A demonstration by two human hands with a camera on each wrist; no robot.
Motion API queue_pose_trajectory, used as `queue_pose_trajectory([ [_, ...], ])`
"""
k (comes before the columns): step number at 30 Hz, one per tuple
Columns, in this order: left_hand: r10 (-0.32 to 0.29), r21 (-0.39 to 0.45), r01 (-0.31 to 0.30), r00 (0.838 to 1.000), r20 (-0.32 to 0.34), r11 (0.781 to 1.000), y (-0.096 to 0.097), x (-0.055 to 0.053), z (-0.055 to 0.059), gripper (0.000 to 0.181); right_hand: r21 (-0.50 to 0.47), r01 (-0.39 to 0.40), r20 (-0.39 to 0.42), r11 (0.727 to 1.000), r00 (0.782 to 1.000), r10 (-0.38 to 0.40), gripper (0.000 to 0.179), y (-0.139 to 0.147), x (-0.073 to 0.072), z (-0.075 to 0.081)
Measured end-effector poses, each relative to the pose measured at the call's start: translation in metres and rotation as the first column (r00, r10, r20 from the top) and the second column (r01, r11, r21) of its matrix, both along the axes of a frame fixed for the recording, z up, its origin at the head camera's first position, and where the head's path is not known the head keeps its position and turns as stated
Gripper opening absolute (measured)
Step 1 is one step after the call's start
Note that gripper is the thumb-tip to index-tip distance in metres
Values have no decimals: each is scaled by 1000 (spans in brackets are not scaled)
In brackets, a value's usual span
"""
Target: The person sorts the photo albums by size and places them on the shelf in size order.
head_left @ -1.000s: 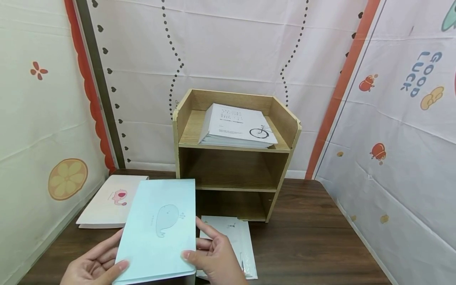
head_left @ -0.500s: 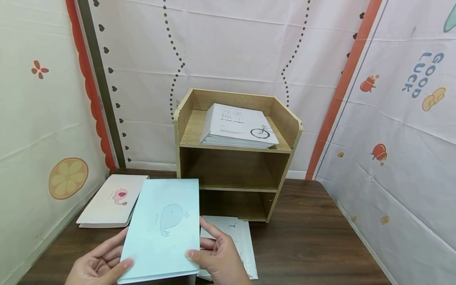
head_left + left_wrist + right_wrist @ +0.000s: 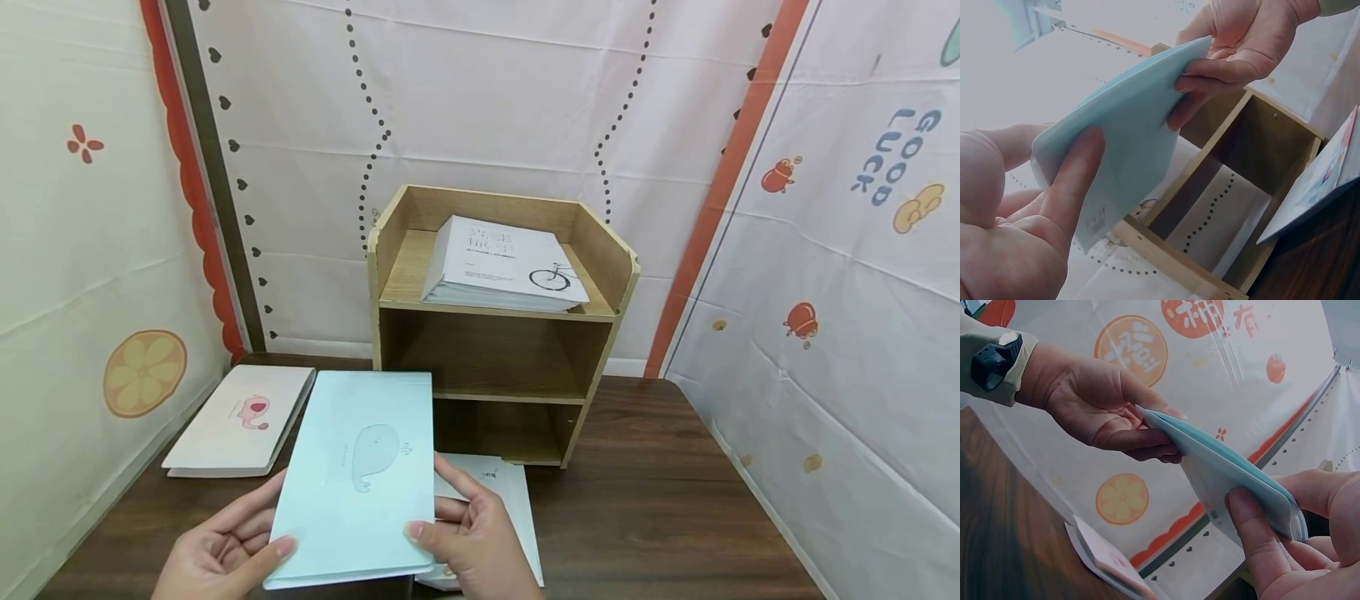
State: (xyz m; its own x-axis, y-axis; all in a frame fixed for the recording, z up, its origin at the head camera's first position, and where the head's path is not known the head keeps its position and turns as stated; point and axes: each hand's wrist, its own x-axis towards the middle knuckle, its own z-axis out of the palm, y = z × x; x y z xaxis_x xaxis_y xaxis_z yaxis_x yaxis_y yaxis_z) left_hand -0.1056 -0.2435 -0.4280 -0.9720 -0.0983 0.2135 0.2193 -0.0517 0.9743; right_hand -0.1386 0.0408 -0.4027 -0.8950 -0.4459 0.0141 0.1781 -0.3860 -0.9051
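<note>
Both hands hold a light-blue notebook (image 3: 337, 483) with a whale drawing on its cover, raised in front of the shelf. My left hand (image 3: 225, 542) pinches its left edge, thumb on the cover and fingers beneath. On the opposite edge, my right hand (image 3: 480, 533) grips it the same way. The left wrist view shows the underside of the notebook (image 3: 1129, 150), with a small barcode near a corner. In the right wrist view the notebook (image 3: 1229, 469) appears edge-on between the left hand (image 3: 1097, 406) and the right hand (image 3: 1291, 531).
A wooden shelf (image 3: 498, 315) stands at the back of the dark table (image 3: 637, 508), a thick stack of white books (image 3: 510, 262) on top. A notebook with a pink elephant (image 3: 236, 421) lies at the left. White booklets (image 3: 517, 508) lie before the shelf, partly behind the right hand.
Both hands have carried the blue notebook a little to the right and slightly upward. More of the elephant notebook shows now, and less of the white booklets.
</note>
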Motion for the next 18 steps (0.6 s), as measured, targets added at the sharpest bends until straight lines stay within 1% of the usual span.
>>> queue_pose_trajectory([
  [4, -30, -11, 29, 999, -13, 1000, 4, -1, 2, 62, -9, 3, -7, 1000, 1000, -3, 83, 4, 0, -1],
  [9, -45, -14, 45, 999, -10, 999, 8, -2, 5, 60, -6, 6, -17, 1000, 1000, -6, 84, 8, -1, -1],
  [14, -46, -9, 46, 999, -7, 999, 12, -2, 7, 59, 9, 16, -22, 1000, 1000, -15, 85, 12, -1, -1],
  [18, -55, 9, 56, 998, -32, 998, 15, -3, 5, 59, 26, 25, -20, 999, 1000, -24, 84, 15, 0, 0],
])
